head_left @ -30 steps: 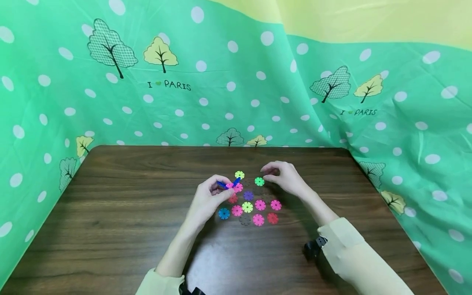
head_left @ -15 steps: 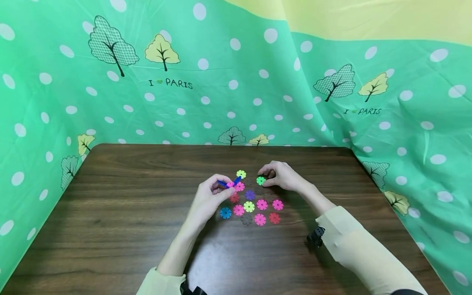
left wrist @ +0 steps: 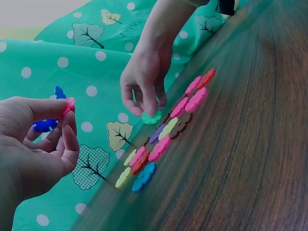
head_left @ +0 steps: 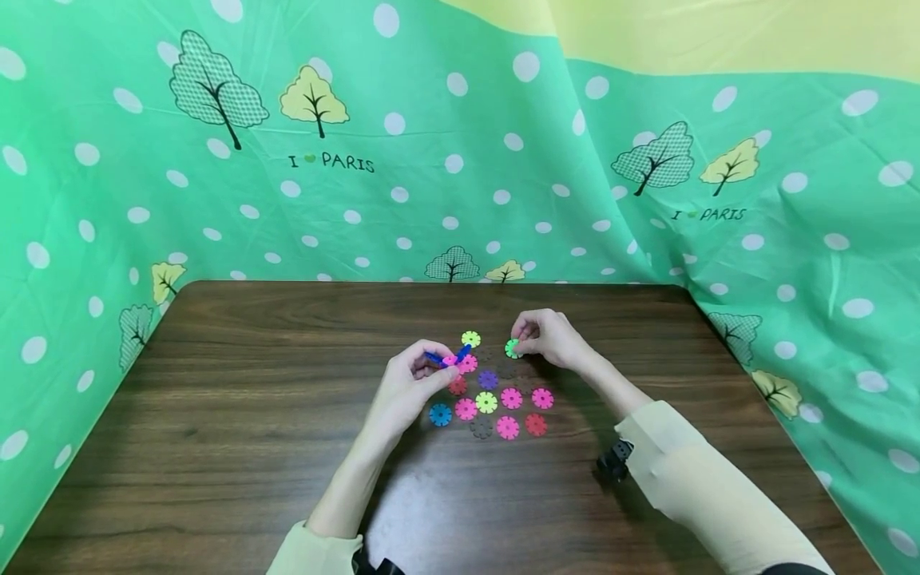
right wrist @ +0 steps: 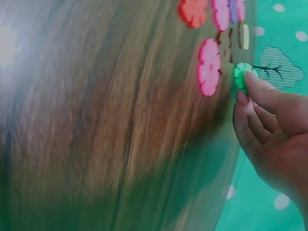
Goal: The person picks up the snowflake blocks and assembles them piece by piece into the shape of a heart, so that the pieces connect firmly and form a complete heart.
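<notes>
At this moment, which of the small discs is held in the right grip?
The green disc, pinched in the right grip; it is the only green one in view.

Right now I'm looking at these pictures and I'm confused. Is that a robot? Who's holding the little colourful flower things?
No robot here: these are a person's two bare hands. The wide picture comes from a camera worn on the head, looking forward and down. The close ones come from cameras worn on each wrist.

On the brown table lie flat, flower-like pieces in pink, red, yellow, blue, purple and brown. Behind it hangs a spotted green cloth.

The left hand has its grip on a pink piece, with blue pieces that look joined to it. The right hand pinches a green piece.
</notes>
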A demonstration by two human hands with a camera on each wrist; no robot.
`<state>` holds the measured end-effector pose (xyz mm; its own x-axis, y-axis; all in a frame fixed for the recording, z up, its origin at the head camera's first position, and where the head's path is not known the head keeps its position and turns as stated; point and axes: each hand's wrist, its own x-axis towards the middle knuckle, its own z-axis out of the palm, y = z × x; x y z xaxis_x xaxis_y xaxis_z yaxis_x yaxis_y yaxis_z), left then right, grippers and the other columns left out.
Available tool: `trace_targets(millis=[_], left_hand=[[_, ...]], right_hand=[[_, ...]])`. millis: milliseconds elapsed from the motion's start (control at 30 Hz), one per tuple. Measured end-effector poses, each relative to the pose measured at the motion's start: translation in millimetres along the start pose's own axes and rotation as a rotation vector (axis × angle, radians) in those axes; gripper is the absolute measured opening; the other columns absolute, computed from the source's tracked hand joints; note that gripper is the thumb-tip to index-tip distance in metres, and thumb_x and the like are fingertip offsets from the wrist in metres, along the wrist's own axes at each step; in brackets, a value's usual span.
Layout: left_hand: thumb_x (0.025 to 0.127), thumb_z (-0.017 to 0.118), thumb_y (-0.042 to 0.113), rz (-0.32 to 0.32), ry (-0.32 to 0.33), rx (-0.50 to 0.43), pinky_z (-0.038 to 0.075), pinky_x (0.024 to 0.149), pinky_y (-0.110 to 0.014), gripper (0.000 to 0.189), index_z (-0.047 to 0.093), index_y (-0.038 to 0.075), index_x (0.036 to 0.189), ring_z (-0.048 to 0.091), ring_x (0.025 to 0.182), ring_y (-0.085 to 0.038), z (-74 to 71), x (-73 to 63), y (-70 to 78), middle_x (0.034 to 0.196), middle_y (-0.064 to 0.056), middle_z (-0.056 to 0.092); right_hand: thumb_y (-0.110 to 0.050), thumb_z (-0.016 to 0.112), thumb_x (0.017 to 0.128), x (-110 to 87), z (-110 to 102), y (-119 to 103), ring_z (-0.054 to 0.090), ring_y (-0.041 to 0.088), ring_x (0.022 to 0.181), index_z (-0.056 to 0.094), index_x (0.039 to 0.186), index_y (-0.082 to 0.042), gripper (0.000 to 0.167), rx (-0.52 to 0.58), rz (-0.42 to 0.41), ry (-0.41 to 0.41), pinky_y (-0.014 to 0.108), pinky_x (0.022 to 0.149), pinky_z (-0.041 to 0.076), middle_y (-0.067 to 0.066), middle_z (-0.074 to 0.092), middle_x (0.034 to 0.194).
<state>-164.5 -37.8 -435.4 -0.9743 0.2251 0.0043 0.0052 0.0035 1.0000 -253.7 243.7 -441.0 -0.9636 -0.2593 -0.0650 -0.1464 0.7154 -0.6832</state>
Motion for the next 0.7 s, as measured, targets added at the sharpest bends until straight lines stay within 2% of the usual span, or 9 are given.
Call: trace_targets(millis=[200,433,567,700], left_hand=[[0.092,0.076,0.013,0.014,-0.001,0.015,0.049,0.071,-0.024,0.014,0.071,0.014,0.105,0.060,0.080,-0.033,-0.7,0.8,0.1,0.090,-0.006,0.070],[0.091,0.078,0.015,0.039,0.005,0.072,0.047,0.069,-0.023,0.014,0.072,0.017,0.104,0.057,0.074,-0.017,0.8,2.6,1.4,0.088,-0.002,0.070],[0.092,0.078,0.014,0.038,-0.001,0.087,0.043,0.067,-0.023,0.014,0.073,0.017,0.105,0.053,0.073,-0.015,0.3,3.0,0.3,0.086,-0.004,0.068],[0.093,0.076,0.013,0.044,-0.026,0.120,0.043,0.066,-0.022,0.016,0.073,0.017,0.107,0.053,0.073,-0.016,0.8,2.2,-0.8,0.087,-0.010,0.070]], right_hand=[[-0.003,0.077,0.090,-15.0,-2,-16,0.068,0.015,0.074,0.074,0.104,-0.002,0.014,0.155,-0.027,0.109,0.030,0.070,0.062,0.016,0.072,0.091],[-0.008,0.077,0.092,-34.4,5,-33,0.072,0.015,0.075,0.075,0.106,-0.003,0.015,0.248,-0.079,0.159,0.026,0.071,0.062,0.019,0.075,0.093],[-0.009,0.076,0.093,-44.9,9,-40,0.074,0.015,0.074,0.074,0.106,-0.002,0.015,0.329,-0.102,0.190,0.030,0.072,0.063,0.018,0.073,0.090],[-0.009,0.075,0.094,-57.7,15,-49,0.075,0.017,0.074,0.073,0.108,0.000,0.017,0.465,-0.096,0.241,0.034,0.074,0.064,0.010,0.074,0.089]])
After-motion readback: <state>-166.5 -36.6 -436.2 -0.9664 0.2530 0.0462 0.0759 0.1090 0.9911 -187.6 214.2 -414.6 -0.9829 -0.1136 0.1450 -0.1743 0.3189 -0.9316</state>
